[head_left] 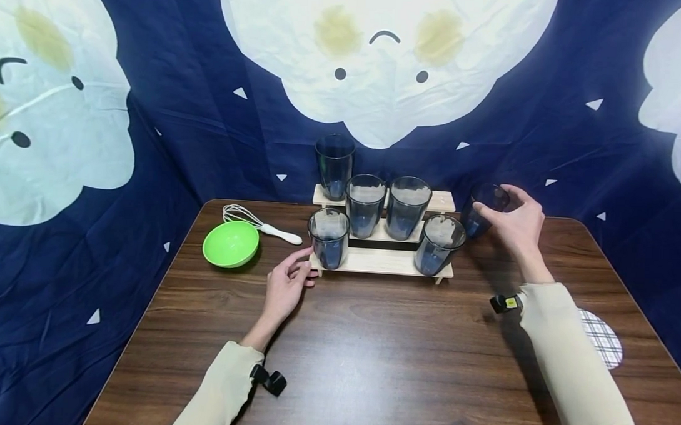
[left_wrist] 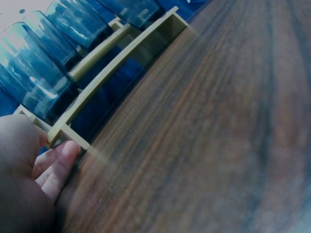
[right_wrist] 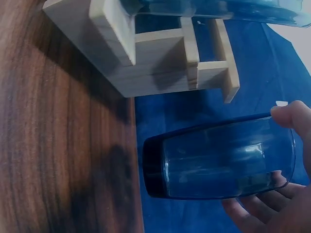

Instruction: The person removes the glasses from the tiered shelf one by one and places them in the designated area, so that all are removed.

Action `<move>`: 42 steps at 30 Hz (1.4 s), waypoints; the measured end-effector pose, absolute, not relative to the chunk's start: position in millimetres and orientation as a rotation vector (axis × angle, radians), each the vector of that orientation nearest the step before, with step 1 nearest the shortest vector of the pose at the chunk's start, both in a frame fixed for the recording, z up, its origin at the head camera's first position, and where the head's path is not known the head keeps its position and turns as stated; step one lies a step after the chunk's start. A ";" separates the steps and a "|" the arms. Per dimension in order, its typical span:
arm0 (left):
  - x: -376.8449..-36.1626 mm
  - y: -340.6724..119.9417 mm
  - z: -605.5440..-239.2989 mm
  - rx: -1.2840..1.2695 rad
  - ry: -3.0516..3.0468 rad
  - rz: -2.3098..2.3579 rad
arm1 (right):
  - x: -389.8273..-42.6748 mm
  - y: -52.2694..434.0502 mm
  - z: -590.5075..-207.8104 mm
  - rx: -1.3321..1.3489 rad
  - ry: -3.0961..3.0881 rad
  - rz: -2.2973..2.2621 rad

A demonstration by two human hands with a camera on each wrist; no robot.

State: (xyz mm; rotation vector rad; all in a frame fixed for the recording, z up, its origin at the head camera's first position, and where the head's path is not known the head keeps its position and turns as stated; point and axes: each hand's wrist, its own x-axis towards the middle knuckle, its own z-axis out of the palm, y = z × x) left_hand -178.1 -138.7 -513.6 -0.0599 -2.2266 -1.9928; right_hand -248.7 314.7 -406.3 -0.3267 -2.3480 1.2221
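A stepped wooden rack point(head_left: 384, 263) stands at the back of the brown table point(head_left: 369, 351) and carries several dark blue tumblers point(head_left: 366, 204). My left hand point(head_left: 309, 264) holds the rack's front left corner, thumb above and fingers against the foot; the left wrist view shows those fingers point(left_wrist: 60, 160) at the rack's end point(left_wrist: 121, 63). My right hand point(head_left: 495, 202) grips one more blue tumbler point(head_left: 483, 225) just right of the rack, near the table's back edge. In the right wrist view this tumbler point(right_wrist: 218, 160) sits between thumb and fingers beside the rack point(right_wrist: 146, 68).
A green bowl point(head_left: 230, 243) and a white-handled whisk point(head_left: 261, 225) lie left of the rack. A checked round piece point(head_left: 602, 338) shows at the table's right edge. Blue cloth with white shapes point(head_left: 180, 138) hangs behind and at both sides.
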 end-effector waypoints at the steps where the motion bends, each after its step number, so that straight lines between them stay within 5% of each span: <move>1: -177.8 -138.8 -513.3 -0.057 -2.225 -1.995 | -249.0 314.8 -407.6 -0.331 -2.352 1.222; 42: -179.8 -140.7 -516.1 -0.055 -2.251 -1.972 | -252.5 321.1 -438.5 -0.277 -2.349 1.455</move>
